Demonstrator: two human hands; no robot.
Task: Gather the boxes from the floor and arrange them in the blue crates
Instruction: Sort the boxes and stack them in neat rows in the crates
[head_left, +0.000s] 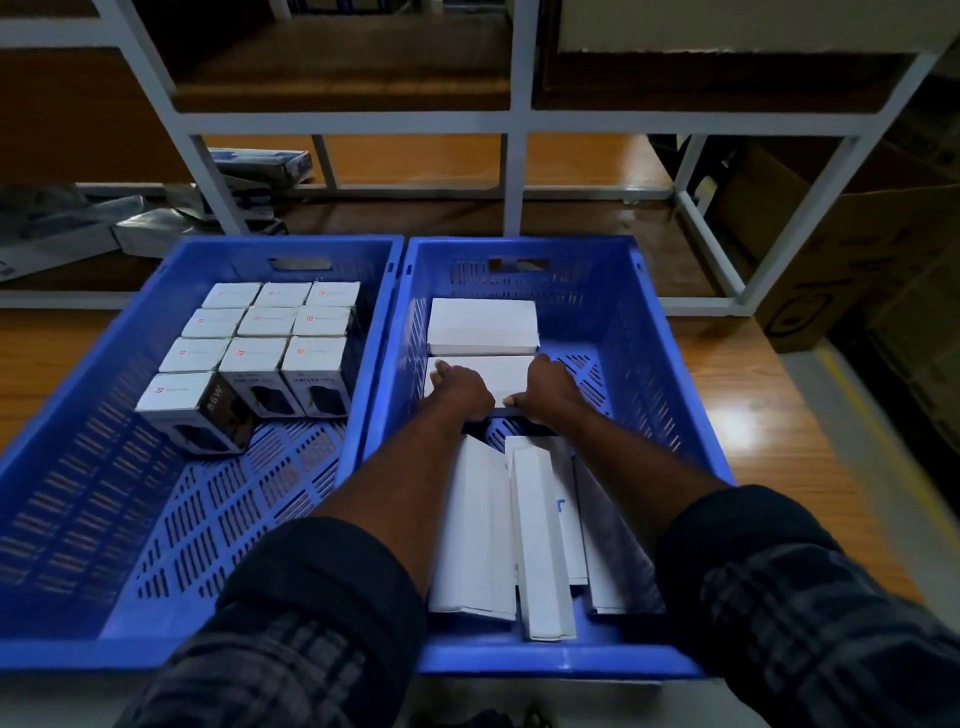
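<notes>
The left hand (457, 389) and the right hand (548, 387) are both holding one flat white box (501, 375), narrow on its two sides. The left is lying over the box's left part with its fingers bending down at that edge. The right is curling round the right edge, with its thumb pressing on the near edge. The box is sitting low in the right crate (628, 312), just beside a far box (483, 325) of the same kind, and looks to be settling flat on the crate bottom.

The box is looking light and stiff: plain card, smooth, likely a little slippery, with corners that could dent if it is dropped or jammed. Taking it by the two short sides, as now, is probably giving the best control. Pinching the middle of the lid could bow it.

Nearer the body, several long boxes (540, 545) are lying loosely in the same crate, some overlapping, not yet squared up. The left crate (78, 493) is touching the right one, and small boxes (270, 322) are standing in neat rows at its far end, with one at the front tilting slightly.

Both crates are resting on a glossy wooden floor (779, 415) that is catching a bright glare. A white metal rack (519, 119) is standing behind them, dark packets (57, 234) are lying at the left, and a brown carton (857, 249) is sitting at the right. The room is looking dim.
</notes>
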